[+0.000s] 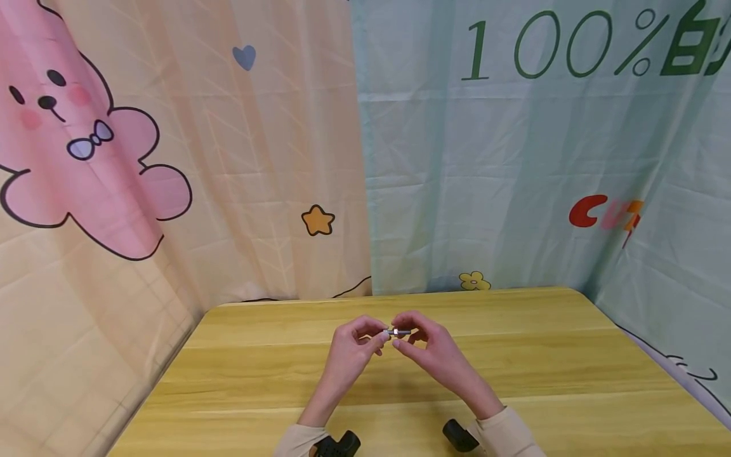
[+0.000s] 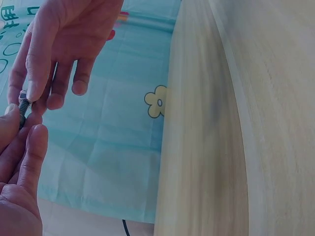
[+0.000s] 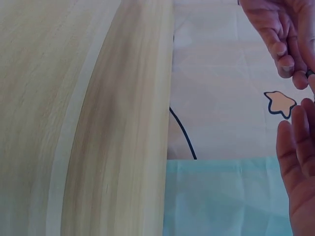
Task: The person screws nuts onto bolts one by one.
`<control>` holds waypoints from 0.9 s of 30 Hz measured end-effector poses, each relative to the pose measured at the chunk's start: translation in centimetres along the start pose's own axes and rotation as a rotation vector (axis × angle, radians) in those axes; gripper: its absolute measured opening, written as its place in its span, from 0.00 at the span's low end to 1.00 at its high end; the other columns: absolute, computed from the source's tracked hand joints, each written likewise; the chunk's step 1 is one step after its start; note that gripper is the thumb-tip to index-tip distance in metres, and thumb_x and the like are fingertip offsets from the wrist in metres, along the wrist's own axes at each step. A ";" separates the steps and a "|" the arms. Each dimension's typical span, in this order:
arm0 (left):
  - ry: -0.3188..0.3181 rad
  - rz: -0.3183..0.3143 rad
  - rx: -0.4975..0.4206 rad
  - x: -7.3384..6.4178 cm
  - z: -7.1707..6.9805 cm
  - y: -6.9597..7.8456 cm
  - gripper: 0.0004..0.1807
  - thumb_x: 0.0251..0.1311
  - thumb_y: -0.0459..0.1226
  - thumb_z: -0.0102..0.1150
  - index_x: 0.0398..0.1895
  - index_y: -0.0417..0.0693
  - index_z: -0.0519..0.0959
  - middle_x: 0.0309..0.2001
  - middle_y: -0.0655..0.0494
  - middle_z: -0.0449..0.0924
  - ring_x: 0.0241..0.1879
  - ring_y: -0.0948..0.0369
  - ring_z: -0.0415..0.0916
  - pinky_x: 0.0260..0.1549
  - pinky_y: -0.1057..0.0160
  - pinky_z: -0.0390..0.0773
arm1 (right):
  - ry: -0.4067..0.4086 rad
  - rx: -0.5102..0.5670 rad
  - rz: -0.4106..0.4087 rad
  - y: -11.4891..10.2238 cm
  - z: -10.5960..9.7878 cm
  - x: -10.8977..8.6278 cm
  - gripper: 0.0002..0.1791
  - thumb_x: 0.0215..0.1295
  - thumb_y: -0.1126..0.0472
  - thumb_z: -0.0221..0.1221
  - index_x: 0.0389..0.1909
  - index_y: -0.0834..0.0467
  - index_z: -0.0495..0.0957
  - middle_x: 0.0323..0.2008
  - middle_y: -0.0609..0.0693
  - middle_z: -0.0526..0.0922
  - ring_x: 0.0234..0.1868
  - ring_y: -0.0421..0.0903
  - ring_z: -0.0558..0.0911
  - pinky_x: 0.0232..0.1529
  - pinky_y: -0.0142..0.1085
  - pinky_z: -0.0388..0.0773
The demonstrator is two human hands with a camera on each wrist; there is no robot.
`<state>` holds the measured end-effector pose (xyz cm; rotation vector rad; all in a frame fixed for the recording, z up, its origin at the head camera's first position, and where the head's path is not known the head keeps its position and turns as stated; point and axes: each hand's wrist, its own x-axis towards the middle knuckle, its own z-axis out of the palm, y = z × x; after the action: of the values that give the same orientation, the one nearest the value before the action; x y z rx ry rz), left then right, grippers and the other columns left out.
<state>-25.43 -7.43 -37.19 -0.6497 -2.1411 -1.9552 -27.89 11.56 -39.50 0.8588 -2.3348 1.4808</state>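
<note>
A small metal bolt (image 1: 405,332) with a shiny nut (image 1: 396,332) on its shank is held level above the table. The left hand (image 1: 353,346) pinches one end of the bolt between thumb and forefinger, hiding that end. Around the nut curl the thumb and forefinger of the right hand (image 1: 431,346); whether they touch it I cannot tell. In the left wrist view the threaded shank (image 2: 23,105) shows between the two hands, and the right hand's other fingers hang loose. The right wrist view catches little of the bolt at its edge.
Beneath both hands lies a light wood table (image 1: 274,381). Printed curtains (image 1: 285,158) stand behind it and at both sides. Each wrist carries a black camera, such as the left one (image 1: 339,444), low over the near part of the table.
</note>
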 end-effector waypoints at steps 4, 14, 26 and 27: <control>0.001 0.003 -0.005 0.1 0.0 -0.1 0.04 0.62 0.27 0.63 0.38 0.34 0.82 0.34 0.45 0.81 0.28 0.62 0.78 0.31 0.60 0.83 | 0.015 -0.013 -0.027 -0.1 -0.1 0.1 0.12 0.65 0.65 0.64 0.46 0.50 0.78 0.42 0.41 0.80 0.45 0.43 0.79 0.44 0.38 0.80; -0.010 -0.003 0.007 0.0 0.0 -0.1 0.04 0.62 0.28 0.63 0.38 0.36 0.82 0.34 0.47 0.81 0.30 0.60 0.79 0.32 0.58 0.83 | 0.013 -0.024 0.074 -0.3 -0.2 -0.2 0.09 0.69 0.48 0.60 0.41 0.48 0.82 0.35 0.42 0.82 0.37 0.43 0.81 0.40 0.38 0.80; -0.001 0.005 -0.005 0.0 0.0 -0.1 0.03 0.62 0.28 0.62 0.38 0.35 0.82 0.34 0.46 0.81 0.29 0.61 0.78 0.31 0.62 0.83 | 0.006 -0.011 0.032 -0.1 -0.2 -0.1 0.14 0.65 0.56 0.65 0.50 0.51 0.77 0.44 0.41 0.80 0.46 0.42 0.79 0.44 0.38 0.80; 0.001 0.005 -0.005 0.0 0.0 -0.1 0.03 0.62 0.28 0.62 0.38 0.35 0.82 0.34 0.46 0.81 0.29 0.61 0.78 0.31 0.62 0.83 | 0.002 -0.008 0.014 -0.1 -0.2 0.0 0.14 0.65 0.58 0.65 0.49 0.50 0.77 0.44 0.42 0.80 0.46 0.43 0.79 0.44 0.38 0.80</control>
<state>-25.48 -7.45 -37.25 -0.6549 -2.1323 -1.9586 -27.82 11.72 -39.38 0.8399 -2.3483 1.4766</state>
